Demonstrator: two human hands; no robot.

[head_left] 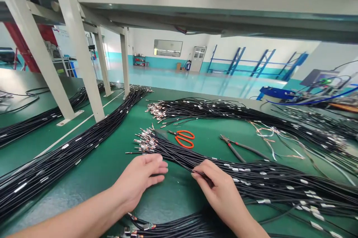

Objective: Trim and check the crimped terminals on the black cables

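Note:
A bundle of thin black cables (179, 153) with white labels runs across the green tabletop, its metal-tipped ends fanned out at the left. At the bundle's near edge, my right hand (216, 184) pinches a black cable between thumb and fingers. My left hand (145, 176) is just below the metal tips, fingers stretched out and apart, holding nothing. Orange-handled scissors (185, 139) lie behind the bundle. To their right are cutting pliers (237, 146) with dark handles. Another cable bundle (173, 228) with connectors at its ends lies nearest me, partly hidden by my right arm.
A long cable bundle (97, 130) stretches along the left, past white metal legs (77, 44) holding an overhead shelf (195, 1). Another bundle (201, 107) lies at the back. Loose stripped wires (272, 133) are at the right. Blue racks (237, 60) stand by the far wall.

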